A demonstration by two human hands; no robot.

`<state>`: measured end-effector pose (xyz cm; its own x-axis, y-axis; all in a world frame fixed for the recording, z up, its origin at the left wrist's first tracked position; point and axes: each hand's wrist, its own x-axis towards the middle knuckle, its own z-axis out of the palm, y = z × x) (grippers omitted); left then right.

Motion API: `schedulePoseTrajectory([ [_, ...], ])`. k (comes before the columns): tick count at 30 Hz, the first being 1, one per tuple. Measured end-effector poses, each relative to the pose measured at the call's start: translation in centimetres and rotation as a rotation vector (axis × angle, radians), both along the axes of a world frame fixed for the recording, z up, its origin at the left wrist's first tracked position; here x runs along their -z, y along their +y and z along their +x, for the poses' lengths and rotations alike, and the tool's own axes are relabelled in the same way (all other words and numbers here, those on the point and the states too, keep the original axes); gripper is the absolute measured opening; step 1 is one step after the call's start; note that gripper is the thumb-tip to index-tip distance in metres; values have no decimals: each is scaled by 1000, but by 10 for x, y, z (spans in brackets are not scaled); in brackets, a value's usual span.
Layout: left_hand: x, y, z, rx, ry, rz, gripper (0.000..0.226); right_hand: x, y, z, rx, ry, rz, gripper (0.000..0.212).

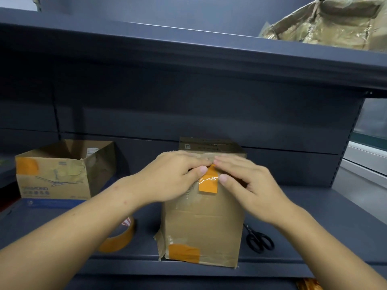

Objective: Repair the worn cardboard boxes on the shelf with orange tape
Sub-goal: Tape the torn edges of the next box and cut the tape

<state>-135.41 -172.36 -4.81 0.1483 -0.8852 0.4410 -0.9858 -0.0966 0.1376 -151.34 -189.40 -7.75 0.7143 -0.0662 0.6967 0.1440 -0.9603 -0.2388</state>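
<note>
Cardboard box (202, 225) mid-shelf (314, 206): light, soft, worn; steady by top edge. Orange strip (208, 182) thin, sticky, pressed flat under fingers of left hand (173, 176) and right hand (247, 183), gripping nothing

Three cardboard boxes: one (201, 216) at the centre under the hands, one (56, 174) at nine o'clock, one crumpled box (326, 24) at one o'clock on the upper shelf. Three orange tape patches (208, 183) (184, 252) (27, 165). One tape roll (119, 239) at seven o'clock. One pair of scissors (259, 240) at four o'clock. Two hands (173, 176) (249, 185).
</note>
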Motion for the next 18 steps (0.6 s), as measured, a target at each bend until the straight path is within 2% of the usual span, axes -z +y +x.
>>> schedulePoseTrajectory([
  [4,6,0,2,-14,-6,-17,42,7,-5,5,4,-12,93,45],
  [11,11,1,0,-27,-82,-22,43,10,-7,8,0,-3,97,40],
  [18,13,1,-5,-72,-164,-33,55,10,0,8,-3,-82,85,43],
])
